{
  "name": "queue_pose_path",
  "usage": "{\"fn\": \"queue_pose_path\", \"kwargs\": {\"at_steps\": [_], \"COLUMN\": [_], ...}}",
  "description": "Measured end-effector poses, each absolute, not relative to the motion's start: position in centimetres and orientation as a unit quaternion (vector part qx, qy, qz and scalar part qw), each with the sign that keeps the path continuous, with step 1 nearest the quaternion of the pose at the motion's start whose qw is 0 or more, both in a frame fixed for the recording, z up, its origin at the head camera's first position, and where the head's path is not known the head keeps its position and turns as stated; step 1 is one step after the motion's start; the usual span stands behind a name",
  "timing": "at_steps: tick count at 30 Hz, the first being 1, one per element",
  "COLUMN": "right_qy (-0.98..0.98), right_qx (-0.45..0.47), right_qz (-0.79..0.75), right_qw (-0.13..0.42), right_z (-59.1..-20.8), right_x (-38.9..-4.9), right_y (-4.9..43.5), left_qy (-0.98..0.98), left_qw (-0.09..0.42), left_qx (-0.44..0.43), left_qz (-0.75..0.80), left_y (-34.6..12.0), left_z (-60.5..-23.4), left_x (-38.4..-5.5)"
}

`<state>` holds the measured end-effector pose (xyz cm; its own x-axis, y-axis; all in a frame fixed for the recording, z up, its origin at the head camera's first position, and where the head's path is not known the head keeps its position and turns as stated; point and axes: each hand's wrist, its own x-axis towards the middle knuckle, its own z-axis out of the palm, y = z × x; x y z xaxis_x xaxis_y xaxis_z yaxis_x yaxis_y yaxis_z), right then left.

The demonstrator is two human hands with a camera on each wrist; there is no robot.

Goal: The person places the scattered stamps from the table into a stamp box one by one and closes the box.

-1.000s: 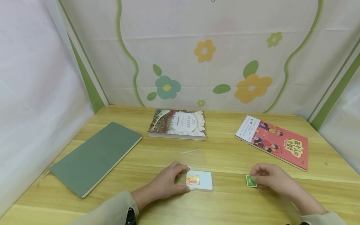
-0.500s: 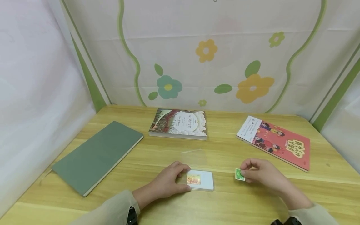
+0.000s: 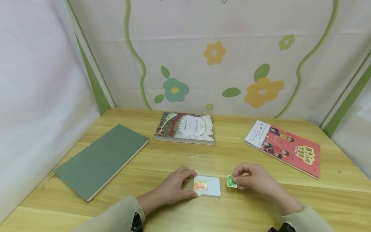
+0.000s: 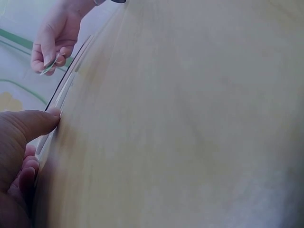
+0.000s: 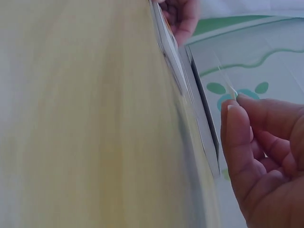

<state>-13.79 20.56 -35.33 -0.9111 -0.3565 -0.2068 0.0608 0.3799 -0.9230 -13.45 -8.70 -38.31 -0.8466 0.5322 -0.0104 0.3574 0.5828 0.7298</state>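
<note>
A small white album [image 3: 214, 186] lies flat near the table's front, a gold-and-red stamp [image 3: 200, 185] on its left half. My left hand [image 3: 174, 187] grips the album's left end, thumb at the near edge and fingers at the far edge. Just right of the album, my right hand [image 3: 253, 178] pinches a small green stamp [image 3: 230, 181] between thumb and index finger. In the right wrist view the stamp [image 5: 233, 93] shows nearly edge-on at the fingertips, held above the table. Behind the album, a clear sheet [image 3: 200, 162] lies on the wood.
A green notebook [image 3: 102, 161] lies at the left of the wooden table [image 3: 200, 216]. An illustrated book [image 3: 184, 128] sits at the back middle, and a red book [image 3: 285, 146] at the right. A flower-printed white cloth [image 3: 185, 48] stands behind the table.
My right hand has moved left with the green stamp, from well right of the album to close beside it. My left hand has kept its grip on the album.
</note>
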Motion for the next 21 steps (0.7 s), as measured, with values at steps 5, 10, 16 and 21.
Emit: {"fn": "queue_pose_path", "kwargs": {"at_steps": [5, 10, 16, 21], "right_qy": [0.796, 0.786, 0.776, 0.783], "right_qx": [-0.089, -0.075, -0.077, -0.08], "right_qz": [-0.567, -0.584, -0.596, -0.589], "right_qw": [0.191, 0.19, 0.192, 0.184], "right_z": [-35.7, -36.2, -36.7, -36.8], "right_x": [-13.7, -13.7, -13.6, -13.4], "right_y": [19.2, 18.1, 17.0, 16.4], "left_qy": [0.882, 0.883, 0.883, 0.884], "left_qw": [0.112, 0.115, 0.12, 0.117], "left_qx": [0.256, 0.254, 0.25, 0.25], "left_qz": [0.38, 0.377, 0.379, 0.377], "left_y": [-8.7, -8.7, -8.7, -8.7], "left_z": [-38.4, -38.5, -38.5, -38.5], "left_x": [-13.5, -13.5, -13.4, -13.5]}}
